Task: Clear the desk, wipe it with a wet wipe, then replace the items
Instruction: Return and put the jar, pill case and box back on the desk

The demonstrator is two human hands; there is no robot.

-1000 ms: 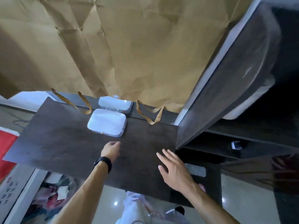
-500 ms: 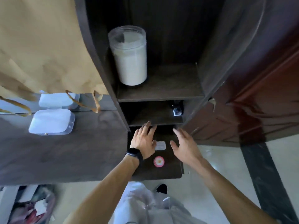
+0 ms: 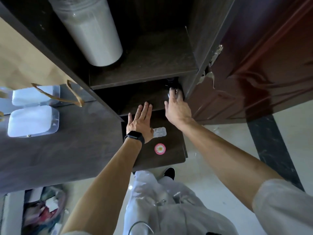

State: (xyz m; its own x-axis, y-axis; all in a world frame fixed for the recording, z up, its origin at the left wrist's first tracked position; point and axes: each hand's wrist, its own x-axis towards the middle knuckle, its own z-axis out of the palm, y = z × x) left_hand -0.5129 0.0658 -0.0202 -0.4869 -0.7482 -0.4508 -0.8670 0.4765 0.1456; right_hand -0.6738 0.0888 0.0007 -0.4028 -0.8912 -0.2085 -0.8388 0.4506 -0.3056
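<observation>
My left hand [image 3: 141, 123] lies flat on the dark desk [image 3: 67, 150], fingers spread and holding nothing, fingertips at the mouth of the low shelf. My right hand [image 3: 177, 107] reaches into that shelf's back right corner, its fingertips on a small dark object [image 3: 174, 83]; whether they have closed on it is unclear. A white wet-wipe box [image 3: 33, 121] sits at the left of the desk, with a second white box [image 3: 33, 97] behind it.
A brown paper bag [image 3: 20, 61] with handles hangs over the back left. A clear jar [image 3: 94, 34] of white contents stands on the upper shelf. A blister pack [image 3: 160, 132] and a pink round item [image 3: 159, 148] lie by my left wrist. A dark red door [image 3: 262, 65] is at right.
My view turned right from the desk's middle to the shelf unit. Both hands moved forward; my right hand went into the low shelf to the small dark object.
</observation>
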